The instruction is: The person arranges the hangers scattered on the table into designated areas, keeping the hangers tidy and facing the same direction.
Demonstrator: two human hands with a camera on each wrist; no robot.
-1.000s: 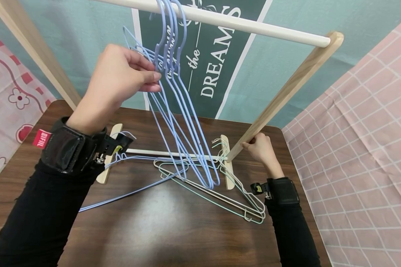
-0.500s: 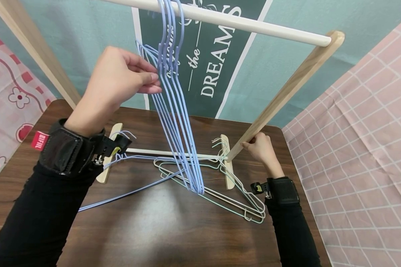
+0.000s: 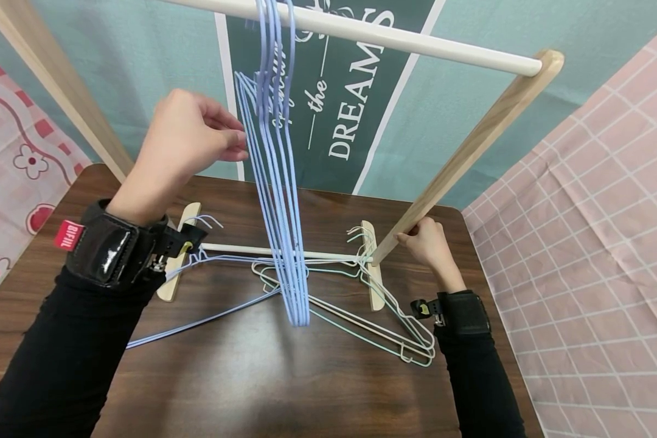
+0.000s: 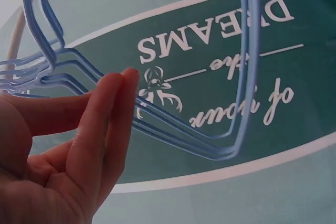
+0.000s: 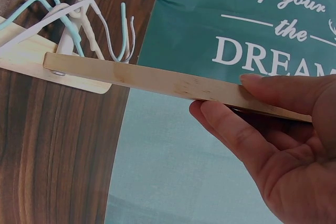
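Note:
Several blue wire hangers [image 3: 278, 182] hang bunched together from the white rail [image 3: 394, 41] of a wooden rack. My left hand [image 3: 188, 131] is just left of their necks, its fingertips close together and holding nothing. In the left wrist view the blue hangers [image 4: 184, 129] pass behind the fingers; whether any fingertip grazes them I cannot tell. Low on the rack's right side, my right hand [image 3: 429, 243] grips the wooden post [image 3: 465, 152] between thumb and fingers. The right wrist view shows that post [image 5: 157, 80] pinched by the hand [image 5: 283, 150].
White and pale green hangers [image 3: 372, 325] lie on the brown table [image 3: 241, 383] at the rack's right foot [image 3: 376, 286]. More blue hangers [image 3: 208, 319] lie at the left foot [image 3: 170, 283]. A white lower bar [image 3: 235, 249] joins the feet. A printed cloth hangs behind.
The hanging blue hangers have swung left and drawn into a tighter, more parallel bunch. My left hand has come off them, slightly left and down. My right hand stays on the post.

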